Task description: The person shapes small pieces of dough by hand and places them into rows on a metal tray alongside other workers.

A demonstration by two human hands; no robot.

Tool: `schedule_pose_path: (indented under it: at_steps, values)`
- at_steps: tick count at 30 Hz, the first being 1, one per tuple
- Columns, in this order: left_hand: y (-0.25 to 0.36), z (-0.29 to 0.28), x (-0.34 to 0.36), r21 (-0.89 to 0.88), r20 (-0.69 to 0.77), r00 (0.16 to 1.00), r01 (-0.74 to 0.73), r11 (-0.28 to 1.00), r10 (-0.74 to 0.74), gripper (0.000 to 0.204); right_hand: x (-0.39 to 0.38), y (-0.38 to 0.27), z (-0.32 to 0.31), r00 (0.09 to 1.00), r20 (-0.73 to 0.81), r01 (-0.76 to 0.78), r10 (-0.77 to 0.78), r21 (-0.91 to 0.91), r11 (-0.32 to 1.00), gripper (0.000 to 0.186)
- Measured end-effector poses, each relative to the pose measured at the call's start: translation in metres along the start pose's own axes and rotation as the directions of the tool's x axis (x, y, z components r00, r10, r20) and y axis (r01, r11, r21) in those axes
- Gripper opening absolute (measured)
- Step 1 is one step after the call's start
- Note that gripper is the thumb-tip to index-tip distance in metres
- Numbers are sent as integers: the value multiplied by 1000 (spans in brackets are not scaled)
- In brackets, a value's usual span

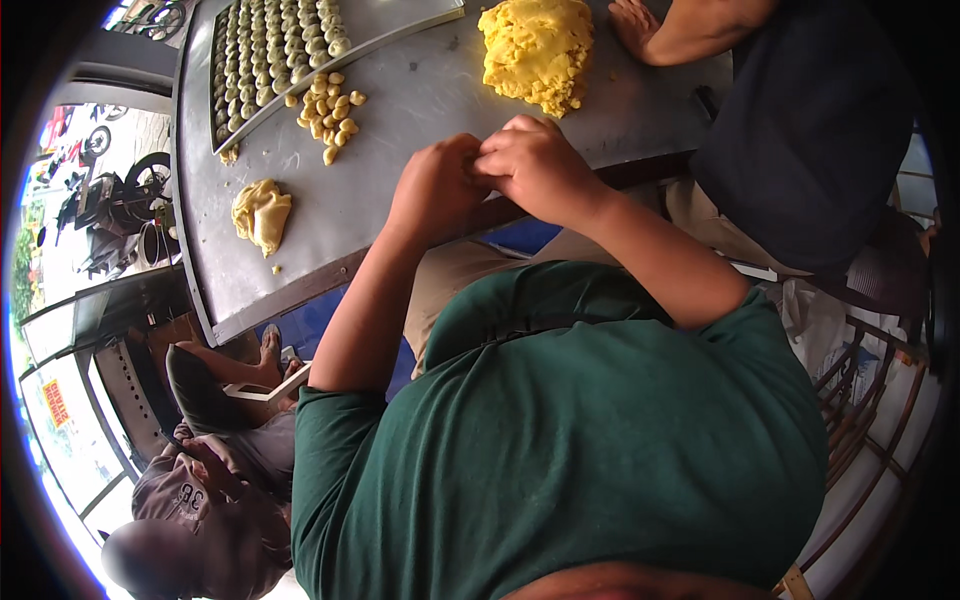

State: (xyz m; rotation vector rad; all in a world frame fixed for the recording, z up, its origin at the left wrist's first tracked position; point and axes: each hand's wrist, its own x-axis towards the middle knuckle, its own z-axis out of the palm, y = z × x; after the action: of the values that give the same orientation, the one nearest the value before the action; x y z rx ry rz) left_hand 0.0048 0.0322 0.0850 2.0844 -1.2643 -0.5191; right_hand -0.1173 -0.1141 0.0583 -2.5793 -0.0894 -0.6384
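My left hand (440,182) and my right hand (535,168) meet above the near edge of the metal table (400,110). The fingers of both are curled in against each other, and whatever lies between them is hidden. Beyond my right hand sits a big crumbly mound of yellow dough (535,50). A loose heap of small pale dough balls (328,110) lies farther left. Nearer the table's left side is a smooth lump of pale dough (262,215).
A tray (345,70) holding rows of small round dough pieces stands at the far left. On the right, a co-worker's hand (635,28) rests on the table beside the mound. Someone in a hooded top (195,490) sits at lower left, and motorcycles (115,205) stand outside.
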Motion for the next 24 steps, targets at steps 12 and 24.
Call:
schedule_pose_path:
  at_steps: [12,24]
  values:
    - [2,19,-10,-208,-93,996,-21,978,2,27,8,-10,-20,944,47,-331,328,169,928,72]
    - [-12,29,15,-619,-418,908,-291,729,7,50,8,-16,13,630,647,-478,429,759,-443,41]
